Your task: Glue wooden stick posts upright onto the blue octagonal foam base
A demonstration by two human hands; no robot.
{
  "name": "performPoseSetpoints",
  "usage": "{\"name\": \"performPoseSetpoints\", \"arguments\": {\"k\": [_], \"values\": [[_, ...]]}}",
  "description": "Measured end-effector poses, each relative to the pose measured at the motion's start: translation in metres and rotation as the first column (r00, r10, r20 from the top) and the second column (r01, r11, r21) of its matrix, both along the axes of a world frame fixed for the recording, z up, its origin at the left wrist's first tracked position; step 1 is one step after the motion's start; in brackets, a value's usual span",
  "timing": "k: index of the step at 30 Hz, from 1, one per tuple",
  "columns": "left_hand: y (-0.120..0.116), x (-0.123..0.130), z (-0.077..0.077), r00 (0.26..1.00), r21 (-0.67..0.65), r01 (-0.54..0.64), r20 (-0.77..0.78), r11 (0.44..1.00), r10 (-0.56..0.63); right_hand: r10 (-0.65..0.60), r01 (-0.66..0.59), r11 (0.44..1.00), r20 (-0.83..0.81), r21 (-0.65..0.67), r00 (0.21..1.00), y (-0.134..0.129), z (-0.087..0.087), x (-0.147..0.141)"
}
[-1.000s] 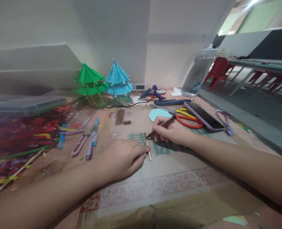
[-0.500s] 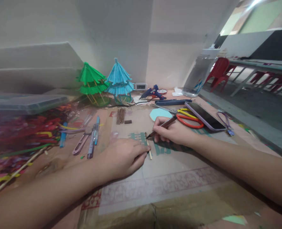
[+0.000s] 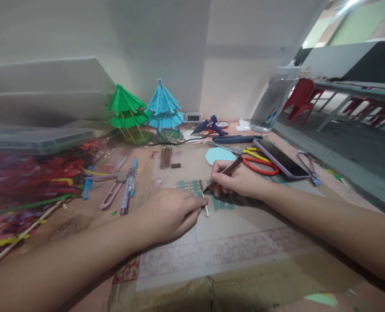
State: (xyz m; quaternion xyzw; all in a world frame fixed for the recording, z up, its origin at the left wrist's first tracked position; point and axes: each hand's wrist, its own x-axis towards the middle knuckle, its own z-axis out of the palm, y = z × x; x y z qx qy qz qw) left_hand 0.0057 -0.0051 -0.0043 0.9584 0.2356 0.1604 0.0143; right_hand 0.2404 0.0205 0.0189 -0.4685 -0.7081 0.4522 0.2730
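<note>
The left hand [image 3: 169,214] has its fingers drawn together, one fingertip pinning a thin stick [image 3: 207,211] to the covered counter [image 3: 244,264]; whether the thumb pinches it too, one cannot tell. The right hand [image 3: 234,178] pinches a brown marker [image 3: 225,174], its dark tip at the stick, just beyond that fingertip.

The stick looks narrow enough to roll if the fingertip presses unevenly, and the marker could then slip onto the covering or skin. Fingers sliding over wet ink might smear it, and a hard push might skid the tip off the wood.

The stick is dark brown at its far end and pale, bare wood at the near one. Slim brown sticks [image 3: 165,157] lie side by side near a short, stubby cap [image 3: 176,165]. A flat, pale blue piece [image 3: 217,155] has straight-cut edges. Behind stand a green model [image 3: 126,100] and a blue model [image 3: 163,102], their pointed, two-tiered roofs ridged like folded strips.
</note>
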Motion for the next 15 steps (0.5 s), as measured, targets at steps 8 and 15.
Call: {"name": "performPoseSetpoints", "arguments": {"k": [8,15], "values": [[0.0006,0.0018,0.0012,1.000,0.004,0.017,-0.005,1.000,-0.017,-0.026,0.026,0.999,-0.001,0.027,1.000,-0.0010,0.0006,-0.0011],[0.0001,0.0023,0.0021,1.000,-0.003,0.022,-0.007,1.000,-0.022,-0.095,0.096,0.995,-0.035,0.022,0.995,0.0002,-0.0007,-0.0021]]}}
